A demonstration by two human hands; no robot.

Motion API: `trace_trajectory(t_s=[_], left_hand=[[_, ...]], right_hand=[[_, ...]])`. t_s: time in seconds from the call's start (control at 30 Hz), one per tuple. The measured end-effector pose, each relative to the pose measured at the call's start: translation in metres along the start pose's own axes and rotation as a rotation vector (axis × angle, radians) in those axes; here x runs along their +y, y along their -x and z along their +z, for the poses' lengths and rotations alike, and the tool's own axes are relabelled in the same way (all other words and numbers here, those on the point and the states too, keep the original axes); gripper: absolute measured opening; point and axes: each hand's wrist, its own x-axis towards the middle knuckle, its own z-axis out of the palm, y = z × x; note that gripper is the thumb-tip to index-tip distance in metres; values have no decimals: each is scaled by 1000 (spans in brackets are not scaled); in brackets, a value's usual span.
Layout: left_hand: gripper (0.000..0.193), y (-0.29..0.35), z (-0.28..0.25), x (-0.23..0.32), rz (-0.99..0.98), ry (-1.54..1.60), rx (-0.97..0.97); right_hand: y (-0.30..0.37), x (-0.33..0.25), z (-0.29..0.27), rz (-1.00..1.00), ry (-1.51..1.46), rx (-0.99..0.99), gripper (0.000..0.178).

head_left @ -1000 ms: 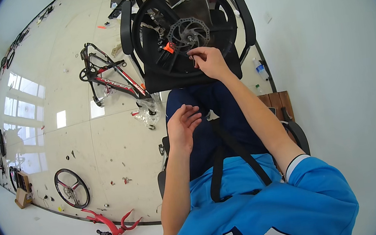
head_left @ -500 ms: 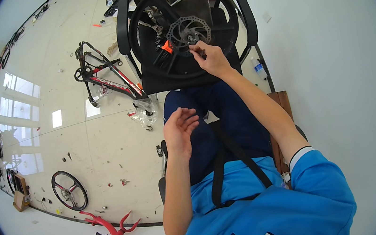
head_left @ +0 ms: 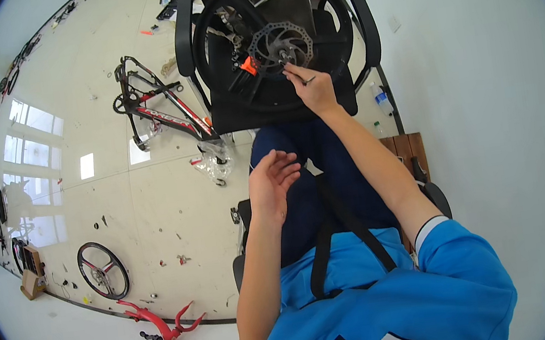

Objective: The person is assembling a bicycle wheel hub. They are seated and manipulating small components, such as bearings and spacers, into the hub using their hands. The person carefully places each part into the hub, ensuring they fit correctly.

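A black spoked bicycle wheel (head_left: 343,40) lies flat on the seat of a black armchair in front of me. A silver disc brake rotor (head_left: 300,37) is at its hub, with the axle standing up in the middle. My right hand (head_left: 316,90) is closed at the near edge of the hub, fingertips pinched beside the axle. A thin dark rod-like piece (head_left: 309,80) sticks out between its fingers; its exact kind is too small to make out. My left hand (head_left: 274,185) hovers over my lap, palm up, fingers loosely curled and apart, holding nothing.
An orange-and-black tool (head_left: 248,66) and metal parts lie under the wheel. Armrests (head_left: 183,37) flank it. Left on the floor are a black-and-red bicycle frame (head_left: 169,118), a small wheel (head_left: 103,270) and a red fork-like frame (head_left: 162,325). A bottle (head_left: 381,99) stands by the right wall.
The whole view has shifted slightly, so things sit further right. My right hand stays at the hub, its fingers turned a little, and the thin dark piece now shows. My left hand remains open.
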Motion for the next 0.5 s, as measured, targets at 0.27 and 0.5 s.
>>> trace_trajectory(t_s=[0.27, 0.5], left_hand=[[23, 1, -2, 5, -12, 124, -5], [23, 2, 0, 6, -48, 198, -12]], right_hand=[[-4, -9, 22, 148, -87, 156, 14], [-5, -6, 17, -6, -131, 64, 13]])
